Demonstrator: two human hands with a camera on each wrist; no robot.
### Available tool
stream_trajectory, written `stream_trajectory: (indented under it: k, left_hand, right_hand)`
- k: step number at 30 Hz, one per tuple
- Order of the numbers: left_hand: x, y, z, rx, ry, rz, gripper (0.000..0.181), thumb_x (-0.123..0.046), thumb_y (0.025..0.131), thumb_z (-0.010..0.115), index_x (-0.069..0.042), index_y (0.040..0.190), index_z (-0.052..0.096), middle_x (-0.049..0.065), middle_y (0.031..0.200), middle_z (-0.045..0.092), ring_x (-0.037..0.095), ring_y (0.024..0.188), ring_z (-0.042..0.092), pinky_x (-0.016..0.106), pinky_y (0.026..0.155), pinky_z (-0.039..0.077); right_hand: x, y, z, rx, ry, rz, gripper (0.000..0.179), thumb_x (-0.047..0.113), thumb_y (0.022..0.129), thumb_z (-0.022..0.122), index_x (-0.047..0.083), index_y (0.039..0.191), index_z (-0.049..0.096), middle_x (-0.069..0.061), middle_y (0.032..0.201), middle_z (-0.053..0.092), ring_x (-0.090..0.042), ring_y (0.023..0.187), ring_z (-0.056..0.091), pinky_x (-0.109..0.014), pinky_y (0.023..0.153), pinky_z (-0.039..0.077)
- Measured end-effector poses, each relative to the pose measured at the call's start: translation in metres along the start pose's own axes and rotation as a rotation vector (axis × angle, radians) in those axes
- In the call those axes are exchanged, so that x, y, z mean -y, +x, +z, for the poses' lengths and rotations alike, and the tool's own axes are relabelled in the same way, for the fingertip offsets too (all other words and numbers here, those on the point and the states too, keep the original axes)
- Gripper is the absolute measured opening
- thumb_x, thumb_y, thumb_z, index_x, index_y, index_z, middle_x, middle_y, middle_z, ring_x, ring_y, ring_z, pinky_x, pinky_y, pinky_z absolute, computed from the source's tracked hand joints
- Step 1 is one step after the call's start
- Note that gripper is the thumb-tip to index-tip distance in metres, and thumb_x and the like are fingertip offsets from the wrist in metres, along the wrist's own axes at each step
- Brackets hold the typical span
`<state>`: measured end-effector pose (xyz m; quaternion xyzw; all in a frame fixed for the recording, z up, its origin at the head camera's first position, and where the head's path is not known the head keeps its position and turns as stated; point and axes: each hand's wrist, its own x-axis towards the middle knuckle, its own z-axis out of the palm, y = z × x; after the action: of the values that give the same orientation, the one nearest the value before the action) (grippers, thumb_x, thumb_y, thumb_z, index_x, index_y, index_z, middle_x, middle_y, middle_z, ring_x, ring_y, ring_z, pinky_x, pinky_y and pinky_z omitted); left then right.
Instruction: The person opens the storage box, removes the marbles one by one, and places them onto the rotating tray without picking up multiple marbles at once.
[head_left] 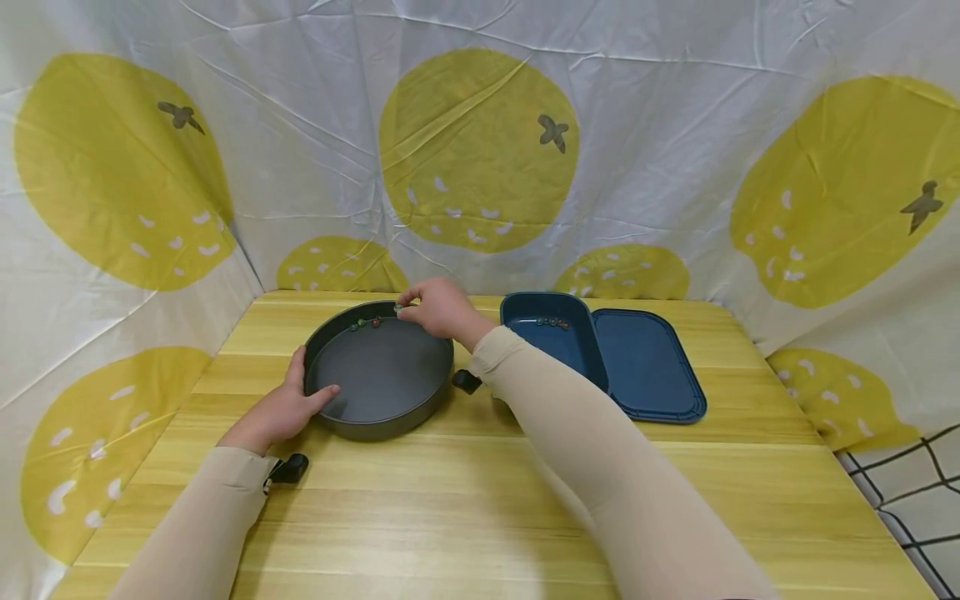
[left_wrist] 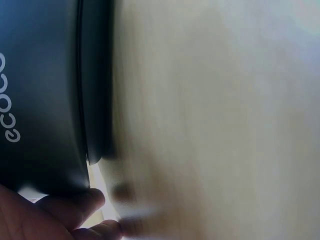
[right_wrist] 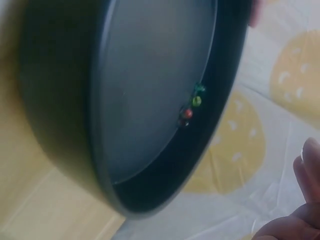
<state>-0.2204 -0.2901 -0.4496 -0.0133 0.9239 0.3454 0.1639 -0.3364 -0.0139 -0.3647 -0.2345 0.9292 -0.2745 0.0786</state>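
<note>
My left hand grips the near left wall of a round dark grey pan, its thumb over the rim and its fingers outside. White "ecoco" lettering shows on the pan's outer surface in the left wrist view. At the pan's far rim, my right hand pinches a small greenish marble between thumb and fingertips. Several small marbles, green, red and dark, lie against the far inside wall. To the right, a deep blue box holds a row of several marbles; my right forearm partly covers it.
A flat blue lid lies against the box's right side. Everything stands on a wood-grain table. A white curtain with yellow fruit prints encloses the back and sides. Black wire grid shows at the lower right.
</note>
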Motion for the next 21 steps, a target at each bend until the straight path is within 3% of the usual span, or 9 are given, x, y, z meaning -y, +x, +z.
stream_trajectory:
  k: [10, 17, 21]
  left_hand:
    - [-0.001, 0.001, 0.0, -0.005, 0.025, 0.005, 0.114, -0.064, 0.105, 0.05, -0.006, 0.162, -0.03, 0.041, 0.169, 0.003, 0.06, 0.15, 0.03, 0.07, 0.122, 0.028]
    - [0.0, 0.001, 0.001, -0.005, 0.015, 0.003, 0.113, -0.062, 0.106, 0.05, -0.007, 0.161, -0.032, 0.042, 0.168, 0.005, 0.06, 0.149, 0.034, 0.069, 0.121, 0.03]
    - [0.001, 0.001, 0.0, -0.007, 0.012, 0.002, 0.113, -0.061, 0.106, 0.05, -0.008, 0.161, -0.032, 0.042, 0.167, 0.006, 0.059, 0.148, 0.035, 0.069, 0.12, 0.031]
  right_hand:
    - [0.01, 0.001, 0.006, 0.041, 0.066, 0.017, 0.034, 0.032, 0.107, 0.065, 0.022, 0.139, 0.071, -0.002, 0.148, 0.064, -0.021, 0.127, 0.065, -0.036, 0.096, 0.056]
    - [0.007, -0.004, 0.002, 0.029, 0.087, 0.041, 0.035, 0.033, 0.108, 0.063, 0.023, 0.14, 0.07, -0.002, 0.153, 0.06, -0.021, 0.121, 0.066, -0.035, 0.087, 0.052]
    - [0.004, -0.009, -0.004, -0.006, 0.086, 0.058, 0.038, 0.036, 0.108, 0.061, 0.022, 0.143, 0.068, -0.003, 0.154, 0.06, -0.023, 0.131, 0.063, -0.037, 0.097, 0.055]
